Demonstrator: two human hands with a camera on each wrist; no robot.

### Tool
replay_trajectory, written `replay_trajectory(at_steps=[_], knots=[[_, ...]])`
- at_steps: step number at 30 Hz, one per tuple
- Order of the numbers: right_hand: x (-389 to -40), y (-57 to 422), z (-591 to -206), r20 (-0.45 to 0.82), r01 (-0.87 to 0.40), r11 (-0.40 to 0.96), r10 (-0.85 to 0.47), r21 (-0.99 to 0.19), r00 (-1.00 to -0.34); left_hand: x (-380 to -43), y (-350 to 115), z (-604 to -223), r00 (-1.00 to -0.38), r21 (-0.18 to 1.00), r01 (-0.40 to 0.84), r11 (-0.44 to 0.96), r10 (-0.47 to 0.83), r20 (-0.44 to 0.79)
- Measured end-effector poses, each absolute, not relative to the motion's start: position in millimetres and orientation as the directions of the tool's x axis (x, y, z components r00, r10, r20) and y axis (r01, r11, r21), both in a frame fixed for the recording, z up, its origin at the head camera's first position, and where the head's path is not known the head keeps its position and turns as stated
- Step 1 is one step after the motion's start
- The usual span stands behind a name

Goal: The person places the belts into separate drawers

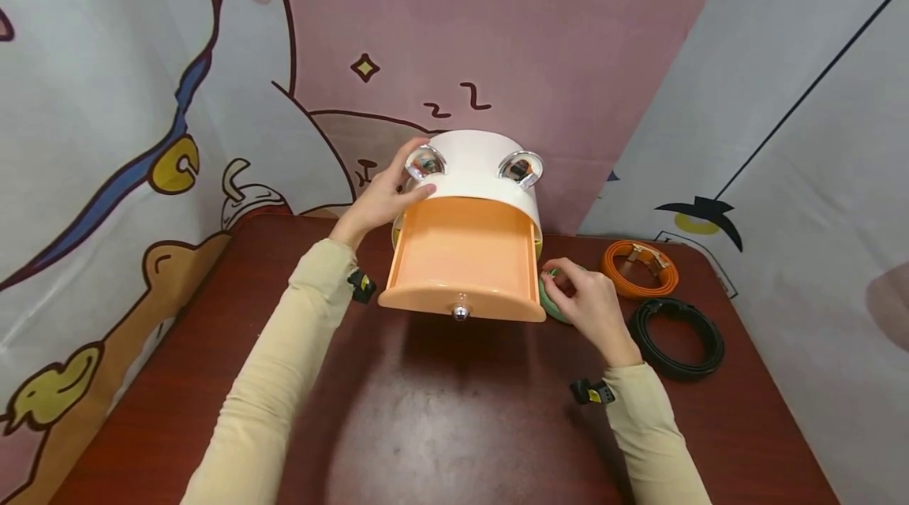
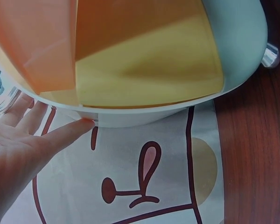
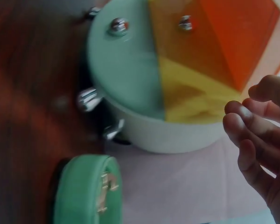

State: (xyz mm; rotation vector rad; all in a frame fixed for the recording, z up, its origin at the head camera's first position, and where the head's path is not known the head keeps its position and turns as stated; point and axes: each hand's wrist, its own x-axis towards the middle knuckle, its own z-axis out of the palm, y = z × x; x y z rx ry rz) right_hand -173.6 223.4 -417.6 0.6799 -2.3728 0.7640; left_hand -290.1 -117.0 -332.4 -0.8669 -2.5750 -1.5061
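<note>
A white, round-bodied drawer cabinet (image 1: 469,162) with two chrome ring eyes stands at the back of the table. Its top drawer, in light orange (image 1: 465,241), is pulled out and looks bare inside. My left hand (image 1: 387,193) rests on the cabinet's upper left side, with fingers and thumb about the left eye. In the left wrist view its fingers lie nearly straight against the white shell. My right hand (image 1: 585,300) is just right of the drawer, loosely curled; the right wrist view shows nothing in it. A coiled green belt (image 3: 81,191) lies beside the cabinet, partly hidden in the head view.
Lower in the cabinet are a yellow drawer (image 3: 179,100) and a green drawer (image 3: 126,70) with chrome knobs. On the table's right lie a coiled orange belt (image 1: 614,272) and a coiled black belt (image 1: 713,343). A patterned cloth wall (image 1: 540,39) stands behind the table.
</note>
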Motion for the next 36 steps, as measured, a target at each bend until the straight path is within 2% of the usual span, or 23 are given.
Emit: replay_trajectory(at_steps=[5,20,28,36], knots=[[-182.3,229.4,-432.1,0.606,-0.579,0.745,-0.301,-0.333,-0.736,-290.8,-118.1,-332.6,-0.845,0.783,0.482,0.394,0.445,0.296],[-197.5,259.8,-464.6,0.458,-0.451,0.820,-0.270,-0.351,-0.847,-291.2,-116.7,-332.9,-0.843,0.797,0.475,0.373,0.453,0.291],[-198.5,277.2,-475.5,0.378,-0.323,0.857,-0.166,-0.402,-0.911,-286.2,-117.2,-329.5,-0.838,0.807,0.472,0.354,0.464,0.286],[-199.9,291.2,-478.2,0.405,-0.247,0.847,-0.042,-0.471,-0.913,-292.3,-118.9,-334.2,-0.830,0.785,0.500,0.366,0.463,0.313]])
